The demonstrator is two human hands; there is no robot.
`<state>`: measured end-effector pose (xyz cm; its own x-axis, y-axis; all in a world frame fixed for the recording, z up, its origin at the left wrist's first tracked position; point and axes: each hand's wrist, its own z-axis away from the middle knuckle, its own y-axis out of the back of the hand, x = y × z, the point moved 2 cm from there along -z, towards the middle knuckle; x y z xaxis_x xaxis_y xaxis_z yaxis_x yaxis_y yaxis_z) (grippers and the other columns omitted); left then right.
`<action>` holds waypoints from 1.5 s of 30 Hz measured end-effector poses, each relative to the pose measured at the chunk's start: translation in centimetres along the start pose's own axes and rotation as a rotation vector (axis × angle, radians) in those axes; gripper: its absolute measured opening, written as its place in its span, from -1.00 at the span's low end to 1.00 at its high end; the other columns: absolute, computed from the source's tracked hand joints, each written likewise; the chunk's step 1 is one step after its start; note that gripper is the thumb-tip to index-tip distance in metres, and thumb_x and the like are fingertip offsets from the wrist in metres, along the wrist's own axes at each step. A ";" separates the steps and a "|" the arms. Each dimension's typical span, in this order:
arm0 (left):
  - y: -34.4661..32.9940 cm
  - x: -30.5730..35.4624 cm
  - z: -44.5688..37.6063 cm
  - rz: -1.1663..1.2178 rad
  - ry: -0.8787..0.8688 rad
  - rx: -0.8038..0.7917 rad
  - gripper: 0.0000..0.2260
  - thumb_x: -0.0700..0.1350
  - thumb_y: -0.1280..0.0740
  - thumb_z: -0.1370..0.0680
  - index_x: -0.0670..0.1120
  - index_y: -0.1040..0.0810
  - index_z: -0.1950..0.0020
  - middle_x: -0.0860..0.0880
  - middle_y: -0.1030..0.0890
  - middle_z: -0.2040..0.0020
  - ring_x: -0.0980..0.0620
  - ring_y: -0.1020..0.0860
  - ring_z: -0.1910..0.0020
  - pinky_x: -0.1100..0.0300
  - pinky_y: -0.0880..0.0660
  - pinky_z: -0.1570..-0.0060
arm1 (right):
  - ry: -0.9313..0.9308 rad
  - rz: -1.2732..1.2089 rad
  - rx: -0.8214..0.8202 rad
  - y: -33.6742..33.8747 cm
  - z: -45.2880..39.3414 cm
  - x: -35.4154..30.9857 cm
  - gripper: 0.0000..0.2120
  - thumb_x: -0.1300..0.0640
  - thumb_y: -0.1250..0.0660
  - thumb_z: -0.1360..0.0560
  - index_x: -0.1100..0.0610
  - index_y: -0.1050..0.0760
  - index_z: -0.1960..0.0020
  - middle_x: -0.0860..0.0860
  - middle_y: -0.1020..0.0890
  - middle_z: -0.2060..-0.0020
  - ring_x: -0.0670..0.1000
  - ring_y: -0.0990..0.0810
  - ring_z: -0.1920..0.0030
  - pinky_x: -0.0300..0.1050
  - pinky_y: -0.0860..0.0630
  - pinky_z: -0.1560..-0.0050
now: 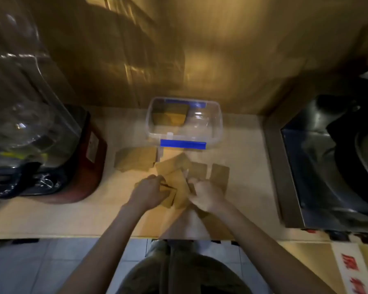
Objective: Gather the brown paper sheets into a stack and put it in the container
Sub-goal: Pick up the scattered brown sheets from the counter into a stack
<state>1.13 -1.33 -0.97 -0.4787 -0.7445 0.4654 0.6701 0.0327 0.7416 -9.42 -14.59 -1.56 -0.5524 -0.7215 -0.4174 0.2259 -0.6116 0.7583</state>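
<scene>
Several brown paper sheets (174, 170) lie scattered and overlapping on the beige counter, in front of a clear plastic container (218, 128) with blue clips. A small stack of sheets (135, 159) rests to the left, and a single sheet (219, 172) lies to the right. Inside the container, at its back left, sit more brown sheets (170, 116). My left hand (148, 193) is closed on a few sheets near the pile's lower left. My right hand (206, 194) grips sheets at the pile's lower right. The frame is blurred.
A dark red appliance (87, 158) with a clear plastic bag (23, 107) over it stands on the left. A steel stove with a black wok (348, 158) fills the right. The brown wall rises behind the container. The counter's front edge (72, 235) runs below my hands.
</scene>
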 end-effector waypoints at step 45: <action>-3.0 -0.7 3.5 2.013 0.108 -0.097 -0.37 0.22 -0.38 -0.28 -0.10 -0.45 -0.23 -0.10 -0.61 -0.05 -0.05 -0.54 -0.10 0.03 -0.47 -0.14 | 0.189 -0.644 0.228 -3.4 4.4 -5.4 -0.53 0.18 -0.47 -0.30 0.07 -0.46 -0.18 0.01 -0.44 -0.24 -0.09 -0.39 -0.22 -0.58 -0.27 -0.06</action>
<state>-2.57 1.42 -1.85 0.8720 0.2709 0.4077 0.1262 0.6803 -0.7219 -10.70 -7.21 0.32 -0.3664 -0.2962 -0.8820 -0.2838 -0.8672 0.4091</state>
